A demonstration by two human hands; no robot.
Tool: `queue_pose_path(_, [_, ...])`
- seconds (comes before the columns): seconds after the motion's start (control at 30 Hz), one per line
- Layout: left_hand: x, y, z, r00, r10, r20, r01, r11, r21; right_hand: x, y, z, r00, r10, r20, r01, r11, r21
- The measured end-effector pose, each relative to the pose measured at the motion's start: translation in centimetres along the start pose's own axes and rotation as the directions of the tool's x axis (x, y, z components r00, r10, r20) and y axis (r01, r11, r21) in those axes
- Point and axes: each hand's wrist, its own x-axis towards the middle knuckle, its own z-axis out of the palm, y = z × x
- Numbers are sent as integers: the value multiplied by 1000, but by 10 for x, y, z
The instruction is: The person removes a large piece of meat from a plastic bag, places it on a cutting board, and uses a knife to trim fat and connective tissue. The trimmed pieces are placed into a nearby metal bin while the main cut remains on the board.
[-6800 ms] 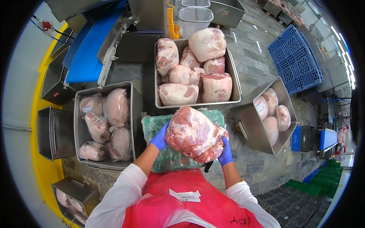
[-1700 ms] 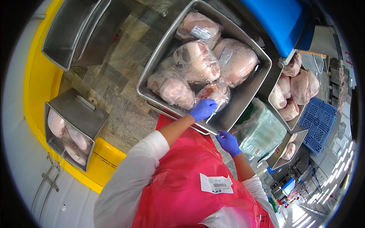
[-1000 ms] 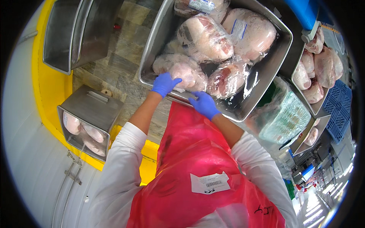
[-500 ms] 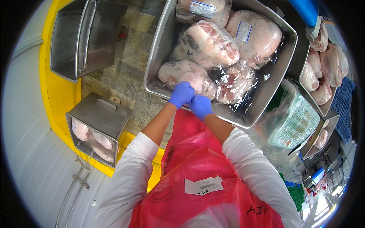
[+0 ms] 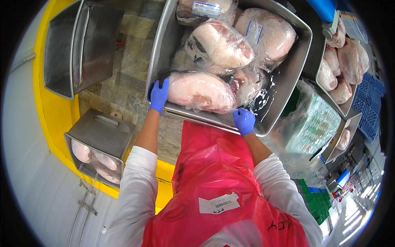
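Note:
A large pale pink cut of meat (image 5: 201, 91), with clear plastic film about it, lies lengthwise along the near side of a deep metal tub (image 5: 284, 96). At its left end my left hand (image 5: 159, 95), in a blue glove, is closed against the meat. My right hand (image 5: 245, 121), gloved in blue too, grips at the right end, low by the near rim; some of its fingertips are hidden. Just beyond is a film-wrapped cut of meat (image 5: 222, 43). Further right in the tub rests a bigger wrapped cut with a label (image 5: 269, 35).
Glossy wet film and liquid show at the tub's right. Left stand an upright metal tub (image 5: 96, 49) and another holding meat (image 5: 101, 119), by a yellow barrier (image 5: 43, 107). To the right are a film-wrapped stack (image 5: 314, 121), a meat-filled tub (image 5: 345, 68) and blue crates (image 5: 370, 99).
My hands, earlier together at the middle of the near cut, have moved apart to its two ends. That cut now shows a smoother, paler side. The whole view has shifted slightly.

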Motion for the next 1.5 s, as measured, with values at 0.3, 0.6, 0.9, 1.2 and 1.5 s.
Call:
queue_pose_path(0.3, [62,-11,33,856,-177,486,318,921,-225,22,39,14,918,398,7,-398,917,21])
queue_pose_path(0.6, [27,39,53,518,-239,821,760,568,-315,25,48,21,959,278,-56,-280,960,-23])
queue_pose_path(0.9, [3,62,26,615,-315,723,684,669,-290,13,55,-34,970,213,-118,-208,977,53])
queue_pose_path(1.2, [46,-13,95,517,-170,839,739,582,-338,38,62,-50,925,356,-136,-351,934,58])
queue_pose_path(1.5, [37,-6,92,406,-119,906,827,469,-309,69,74,47,707,703,75,-318,221,922])
